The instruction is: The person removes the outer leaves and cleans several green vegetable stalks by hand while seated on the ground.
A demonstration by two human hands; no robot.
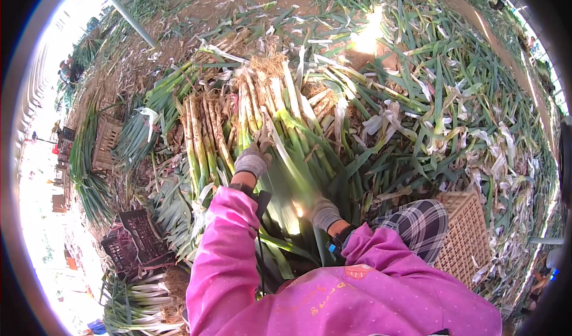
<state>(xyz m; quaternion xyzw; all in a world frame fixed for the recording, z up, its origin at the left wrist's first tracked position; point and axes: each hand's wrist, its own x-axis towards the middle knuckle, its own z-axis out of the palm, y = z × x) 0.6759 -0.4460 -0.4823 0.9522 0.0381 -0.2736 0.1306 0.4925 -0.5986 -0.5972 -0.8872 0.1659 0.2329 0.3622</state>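
Both my hands wear grey knit gloves. My left hand (258, 155) is at the lower part of a leek's white stalk (277, 139), its fingers closed around the stalk near the root end. My right hand (322, 212) is lower and to the right, at the green leaves; it is blurred and partly hidden by leaves, so its grip is unclear. Beyond my left hand lies a pile of leeks (268, 90) with brown, soil-covered roots pointing away from me. A row of leeks with dirty stalks (201, 130) lies left of my left hand.
A beige plastic crate (464, 237) stands by my right knee. A dark crate (138, 237) is at the left, above peeled white leeks (147, 298). Another crate (106, 141) stands farther left. Leaf scraps (447, 112) cover the ground at right. A metal pole (125, 12) rises at upper left.
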